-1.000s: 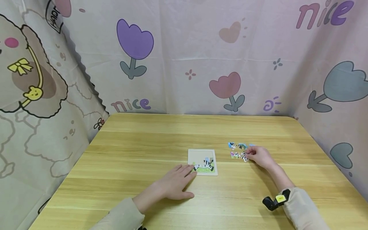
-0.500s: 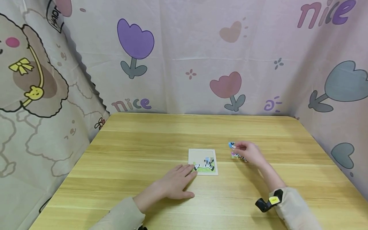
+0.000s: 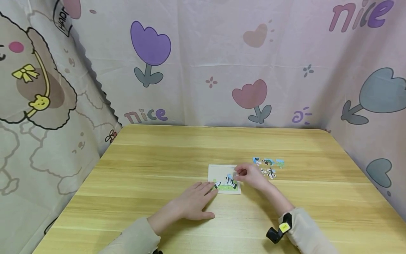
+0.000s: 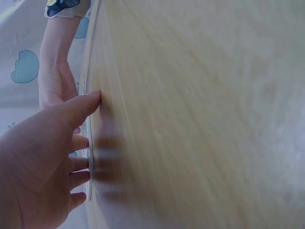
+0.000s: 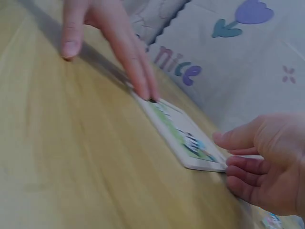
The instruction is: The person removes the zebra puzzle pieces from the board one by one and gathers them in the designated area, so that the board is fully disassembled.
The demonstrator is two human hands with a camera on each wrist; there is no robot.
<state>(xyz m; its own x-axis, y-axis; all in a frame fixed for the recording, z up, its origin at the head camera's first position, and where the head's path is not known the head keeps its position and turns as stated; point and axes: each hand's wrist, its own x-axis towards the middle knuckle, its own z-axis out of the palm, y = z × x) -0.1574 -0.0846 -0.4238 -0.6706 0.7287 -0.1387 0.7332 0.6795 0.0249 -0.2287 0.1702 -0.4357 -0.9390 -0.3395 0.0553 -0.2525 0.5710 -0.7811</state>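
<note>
A square puzzle tray [image 3: 219, 171] lies on the table, with a zebra picture partly filled in along its lower and right parts. My left hand [image 3: 194, 203] lies flat with spread fingers, its fingertips resting on the tray's lower left corner. In the left wrist view, the thumb [image 4: 90, 100] is apart from the other fingers. My right hand [image 3: 252, 175] is at the tray's upper right edge, thumb and fingers pinching a small puzzle piece [image 3: 234, 174] that is mostly hidden. The right wrist view shows this hand [image 5: 271, 160] beside the tray corner, the piece out of sight.
Several loose puzzle pieces lie right of the tray, among them a zebra-striped piece [image 3: 271, 173] and a blue-green piece [image 3: 280, 163]. My right hand partly covers the lower row. A patterned cloth [image 3: 196, 42] hangs behind the wooden table [image 3: 165, 151].
My right hand has moved left from the loose pieces to the tray's right edge, uncovering the upper row of pieces. The left hand stays in place on the tray.
</note>
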